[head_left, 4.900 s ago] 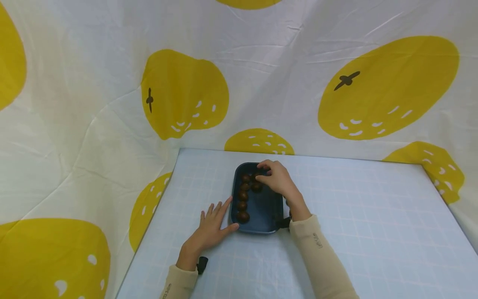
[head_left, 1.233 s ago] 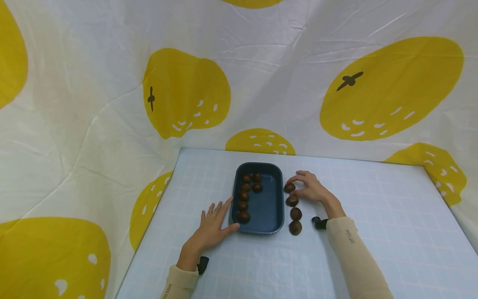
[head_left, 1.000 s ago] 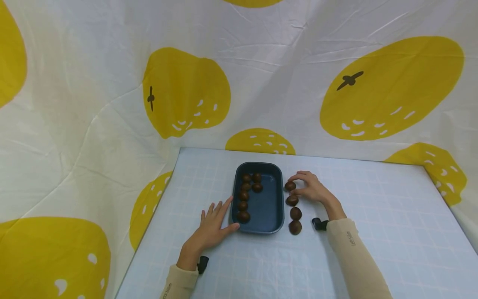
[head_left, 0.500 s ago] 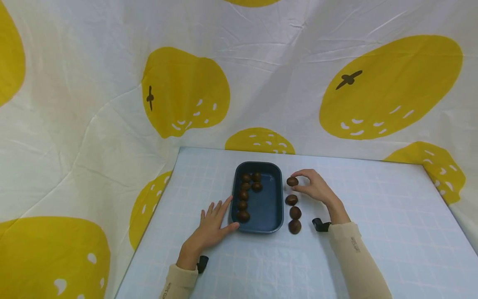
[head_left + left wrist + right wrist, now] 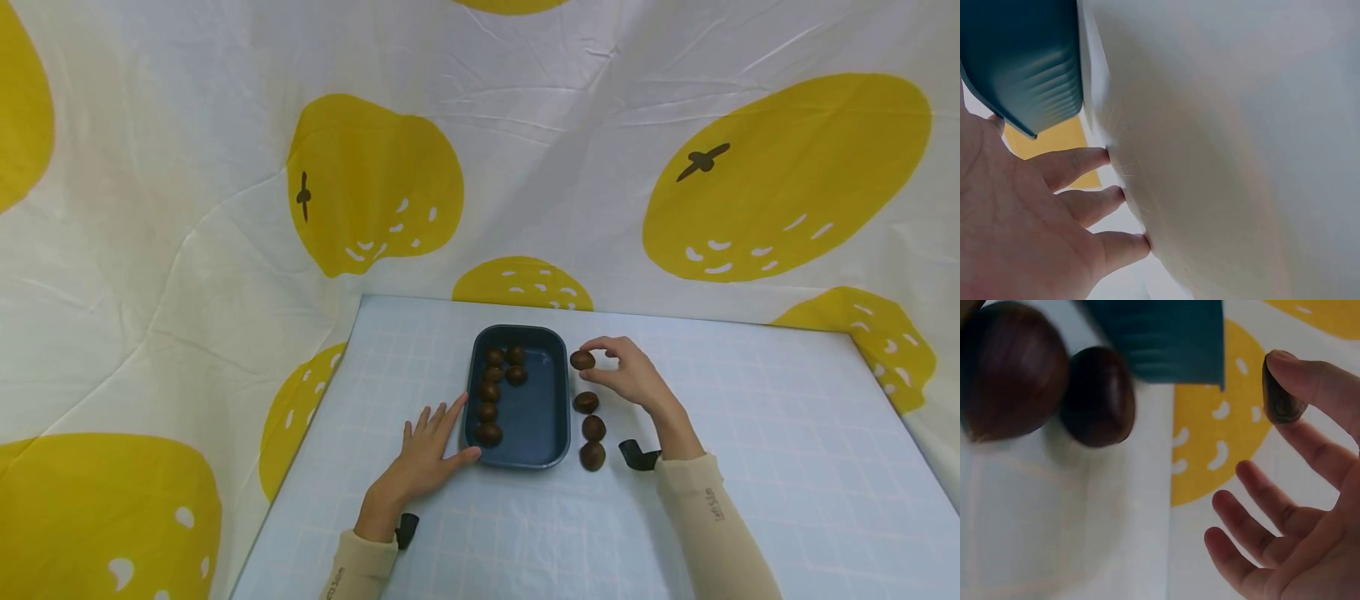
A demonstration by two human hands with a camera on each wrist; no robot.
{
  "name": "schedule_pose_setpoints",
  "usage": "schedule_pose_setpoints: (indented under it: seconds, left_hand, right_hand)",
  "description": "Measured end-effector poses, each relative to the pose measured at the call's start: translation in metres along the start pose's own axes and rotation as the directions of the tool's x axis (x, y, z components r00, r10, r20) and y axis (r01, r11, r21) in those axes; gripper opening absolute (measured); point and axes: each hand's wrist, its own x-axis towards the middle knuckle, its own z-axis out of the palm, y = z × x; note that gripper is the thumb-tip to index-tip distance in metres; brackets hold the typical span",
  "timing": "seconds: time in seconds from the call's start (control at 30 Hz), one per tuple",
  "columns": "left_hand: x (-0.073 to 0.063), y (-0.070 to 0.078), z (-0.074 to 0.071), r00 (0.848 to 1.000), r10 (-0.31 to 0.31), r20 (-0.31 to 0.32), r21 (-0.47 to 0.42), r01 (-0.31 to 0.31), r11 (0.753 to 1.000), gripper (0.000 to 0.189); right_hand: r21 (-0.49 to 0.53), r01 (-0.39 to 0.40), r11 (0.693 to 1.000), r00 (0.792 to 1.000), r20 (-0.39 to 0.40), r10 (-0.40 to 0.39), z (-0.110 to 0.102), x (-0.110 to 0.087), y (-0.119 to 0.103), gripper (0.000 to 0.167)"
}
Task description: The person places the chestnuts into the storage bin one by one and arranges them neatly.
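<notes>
My right hand (image 5: 628,373) pinches a brown chestnut (image 5: 582,360) between thumb and fingertip, just right of the tray's far end. In the right wrist view that chestnut (image 5: 1284,394) is off the table, with the other fingers spread. A dark blue tray (image 5: 542,417) holds a column of several chestnuts (image 5: 490,392) along its left side and two more beside the far end. My left hand (image 5: 423,460) lies with fingers spread at the tray's near left corner. In the left wrist view, its fingertips touch the tablecloth beside the tray wall (image 5: 1041,75).
Three chestnuts (image 5: 593,428) lie in a line on the table, right of the tray. Pale checked cloth (image 5: 757,433) covers the table. A white curtain (image 5: 540,167) with yellow fruit prints hangs behind and on the left.
The right hand was over the tray earlier, then came to the row of chestnuts outside it. It has since lifted the farthest one and moved it slightly away. The left hand stays put.
</notes>
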Motion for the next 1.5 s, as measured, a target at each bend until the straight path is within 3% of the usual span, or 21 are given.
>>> schedule_pose_setpoints:
  seconds: [0.13, 0.33, 0.8, 1.17, 1.5]
  left_hand:
    - [-0.001, 0.001, 0.000, 1.000, 0.004, -0.007, 0.000, -0.004, 1.000, 0.088]
    - [-0.002, 0.002, 0.000, 1.000, 0.006, -0.010, -0.004, -0.006, 1.000, 0.087]
    - [-0.002, 0.003, -0.001, 1.000, 0.009, -0.014, -0.008, -0.009, 1.000, 0.086]
    - [-0.001, 0.001, -0.001, 1.000, 0.008, -0.004, 0.002, -0.008, 1.000, 0.087]
    - [0.000, 0.001, -0.001, 1.000, -0.008, 0.010, -0.001, 0.008, 1.000, 0.085]
  right_hand:
    - [0.000, -0.002, 1.000, 1.000, -0.024, 0.002, 0.000, -0.001, -0.014, 0.039]
    - [-0.031, 0.076, 0.997, 0.996, -0.049, -0.077, 0.003, 0.002, -0.033, 0.037]
    - [0.017, 0.123, 0.992, 0.992, -0.043, -0.123, 0.022, 0.016, -0.067, 0.038]
    - [0.036, 0.108, 0.993, 0.993, -0.042, -0.107, 0.049, 0.034, -0.074, 0.040]
    - [0.015, 0.017, 1.000, 1.000, -0.010, -0.017, 0.071, 0.046, -0.074, 0.039]
